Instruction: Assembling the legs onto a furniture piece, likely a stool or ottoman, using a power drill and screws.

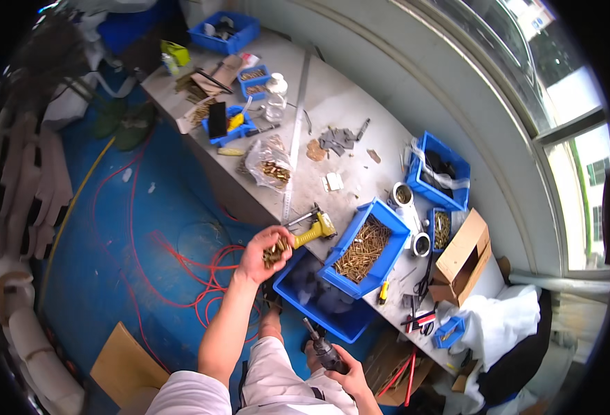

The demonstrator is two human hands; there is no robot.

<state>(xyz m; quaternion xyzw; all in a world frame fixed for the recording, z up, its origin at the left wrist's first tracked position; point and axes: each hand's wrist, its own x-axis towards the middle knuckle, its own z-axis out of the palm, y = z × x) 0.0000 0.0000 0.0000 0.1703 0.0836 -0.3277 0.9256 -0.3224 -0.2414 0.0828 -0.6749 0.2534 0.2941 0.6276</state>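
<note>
Head view shows the left hand (262, 250) cupped half-closed around a pile of small brass screws (274, 252), loose, hard and probably easy to spill, while the right hand (350, 373) wraps tightly around a dark power tool (322, 348) near the knees.

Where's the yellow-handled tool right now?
In the head view, the yellow-handled tool lies at the workbench's near edge, between the left hand holding brass screws and the blue screw bin.
</note>
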